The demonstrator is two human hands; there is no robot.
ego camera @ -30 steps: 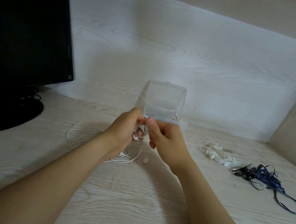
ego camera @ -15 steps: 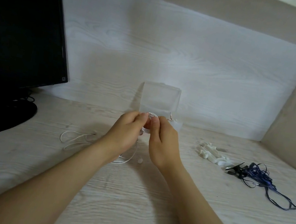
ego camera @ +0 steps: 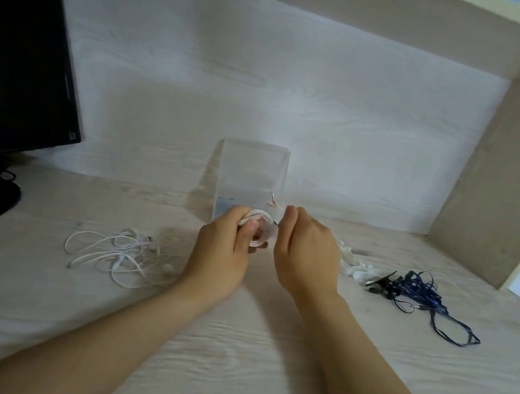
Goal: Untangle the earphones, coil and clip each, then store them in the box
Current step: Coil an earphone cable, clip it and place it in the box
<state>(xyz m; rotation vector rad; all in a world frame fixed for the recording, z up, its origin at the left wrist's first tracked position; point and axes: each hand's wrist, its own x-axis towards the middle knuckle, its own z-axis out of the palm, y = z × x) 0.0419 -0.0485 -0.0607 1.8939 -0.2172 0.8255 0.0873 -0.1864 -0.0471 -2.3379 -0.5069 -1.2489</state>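
My left hand (ego camera: 220, 253) grips a small coil of white earphone cable (ego camera: 261, 226), thumb through its middle, just in front of the clear plastic box (ego camera: 252, 175), whose lid stands upright. My right hand (ego camera: 307, 255) is close to the coil's right side, thumb against forefinger as if pinching the cable end; its fingertips are hidden. A gold jack plug (ego camera: 272, 198) sticks up from inside the box. Another tangled white earphone (ego camera: 120, 253) lies on the desk to the left. A blue tangled earphone (ego camera: 417, 293) lies on the right.
A heap of white clips (ego camera: 354, 269) lies between my right hand and the blue earphone. A black monitor (ego camera: 18, 56) on its stand fills the left. A shelf's side panel (ego camera: 507, 174) bounds the desk on the right, with the wall close behind the box.
The loose white cable that hung below my hands is now wound into the coil. Both hands have moved up toward the box, and my right hand has drawn slightly away from my left.
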